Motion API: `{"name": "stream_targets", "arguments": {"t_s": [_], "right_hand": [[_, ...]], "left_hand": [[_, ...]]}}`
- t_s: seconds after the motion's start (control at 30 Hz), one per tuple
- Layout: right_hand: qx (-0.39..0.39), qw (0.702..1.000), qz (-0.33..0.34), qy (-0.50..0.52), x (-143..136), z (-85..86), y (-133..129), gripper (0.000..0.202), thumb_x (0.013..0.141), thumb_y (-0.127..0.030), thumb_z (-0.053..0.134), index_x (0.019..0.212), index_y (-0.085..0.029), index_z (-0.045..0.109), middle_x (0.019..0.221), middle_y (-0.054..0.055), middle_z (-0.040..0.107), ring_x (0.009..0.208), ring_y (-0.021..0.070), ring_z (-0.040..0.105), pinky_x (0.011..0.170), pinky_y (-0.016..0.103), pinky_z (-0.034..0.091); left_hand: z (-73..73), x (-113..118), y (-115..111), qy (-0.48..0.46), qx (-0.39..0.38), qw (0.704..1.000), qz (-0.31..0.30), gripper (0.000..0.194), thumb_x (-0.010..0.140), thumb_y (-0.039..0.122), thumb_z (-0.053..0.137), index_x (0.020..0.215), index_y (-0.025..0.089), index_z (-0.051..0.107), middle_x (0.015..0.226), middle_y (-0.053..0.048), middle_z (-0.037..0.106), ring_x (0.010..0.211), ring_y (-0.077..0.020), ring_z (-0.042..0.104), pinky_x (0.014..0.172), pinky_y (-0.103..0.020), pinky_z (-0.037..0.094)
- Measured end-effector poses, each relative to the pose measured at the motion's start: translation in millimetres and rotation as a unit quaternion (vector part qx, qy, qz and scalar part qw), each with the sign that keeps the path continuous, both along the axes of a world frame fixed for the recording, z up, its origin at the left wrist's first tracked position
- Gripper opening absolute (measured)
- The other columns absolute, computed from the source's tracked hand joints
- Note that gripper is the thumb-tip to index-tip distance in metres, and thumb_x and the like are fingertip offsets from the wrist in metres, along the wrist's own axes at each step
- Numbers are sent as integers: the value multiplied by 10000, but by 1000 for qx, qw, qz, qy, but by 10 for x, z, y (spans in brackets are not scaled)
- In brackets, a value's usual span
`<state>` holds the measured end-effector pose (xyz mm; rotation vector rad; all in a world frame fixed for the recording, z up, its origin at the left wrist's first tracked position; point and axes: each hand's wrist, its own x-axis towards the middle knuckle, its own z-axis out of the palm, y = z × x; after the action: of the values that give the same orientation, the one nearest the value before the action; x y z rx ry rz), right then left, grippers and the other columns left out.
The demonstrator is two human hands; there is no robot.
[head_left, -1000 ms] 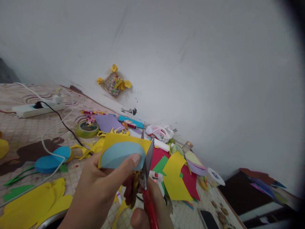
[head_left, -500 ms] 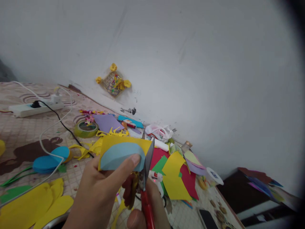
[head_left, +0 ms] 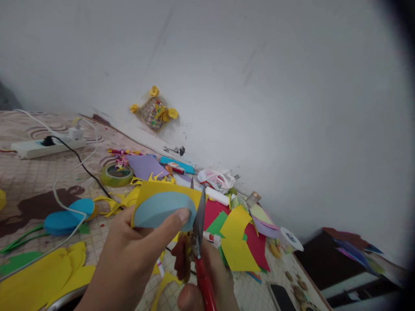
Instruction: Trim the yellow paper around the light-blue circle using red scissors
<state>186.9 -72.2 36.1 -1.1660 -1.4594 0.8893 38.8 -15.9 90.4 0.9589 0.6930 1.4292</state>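
Observation:
My left hand point(head_left: 129, 255) pinches a yellow paper sheet point(head_left: 145, 188) together with a light blue paper shape point(head_left: 158, 209) that lies on top of it, thumb pressed on the blue. In my right hand point(head_left: 215, 272) are scissors with red handles point(head_left: 203, 276). Their blades point(head_left: 200, 211) are parted and point up, at the right edge of the two papers. A yellow paper strip point(head_left: 167, 285) curls below the hands. Part of my right hand's fingers is hidden behind the scissors.
Yellow cutouts point(head_left: 48, 276) and blue petal shapes point(head_left: 69, 218) lie left, beside cables and a power strip point(head_left: 48, 146). Clear tape point(head_left: 116, 175) and a purple sheet point(head_left: 145, 166) lie behind. Yellow sheets point(head_left: 240, 242), red paper point(head_left: 257, 250) and a phone point(head_left: 281, 297) are on the right.
The papers and my left hand have shifted slightly left. The scissors have tilted a little, their handles moving right and down, and the blades remain at the paper's right edge.

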Motion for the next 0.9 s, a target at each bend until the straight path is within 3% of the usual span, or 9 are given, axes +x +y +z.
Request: {"name": "stream_targets", "arguments": {"t_s": [0.1,0.27,0.4,0.53,0.63,0.8,0.9], "right_hand": [[3,1000,-21,4,32,-24,-35,671,728,-792,816,1177,-295,788,985,56,728,812,233,651,717,317,510],[4,998,-50,45,41,-135,-52,722,721,-708,883,1285,-282,732,1079,54,741,848,234,669,745,311,533],[-5,999,-47,21,95,-149,-34,712,708,-737,874,1213,-253,740,996,48,725,825,232,663,715,307,536],[-17,999,-35,-31,174,-132,-16,666,747,-772,816,1181,-272,746,974,27,684,819,213,619,735,303,494],[-28,998,-31,-45,206,-123,10,692,721,-809,805,1123,-248,739,898,13,647,781,202,591,709,293,484],[-27,999,-22,-41,129,-56,40,678,721,-849,764,963,-219,703,842,19,612,735,201,571,645,284,489],[-12,998,-52,-26,48,-4,15,662,734,-832,772,997,-228,713,847,14,599,709,185,559,619,270,477]], "left_hand": [[-23,-55,45,6,-14,1000,-23,281,683,343,883,523,261,667,457,44,622,433,-170,591,441,-246,528],[-83,-80,57,15,-11,999,32,225,701,355,880,582,267,710,542,50,603,540,-159,574,496,-220,494],[-135,-94,89,34,-24,999,29,174,708,405,882,692,273,770,530,55,566,516,-167,560,461,-235,467],[-121,-113,113,53,11,998,29,210,730,425,865,645,269,755,601,28,651,595,-180,613,540,-241,528],[-95,-104,99,45,-15,998,33,187,707,428,880,690,272,778,610,29,676,621,-188,638,553,-238,539],[-87,-87,77,36,-29,998,44,162,672,376,899,687,266,781,620,37,684,620,-178,633,546,-225,527],[-108,-89,87,27,-25,998,42,175,655,373,914,689,260,784,643,28,713,636,-184,646,582,-235,555]]}}
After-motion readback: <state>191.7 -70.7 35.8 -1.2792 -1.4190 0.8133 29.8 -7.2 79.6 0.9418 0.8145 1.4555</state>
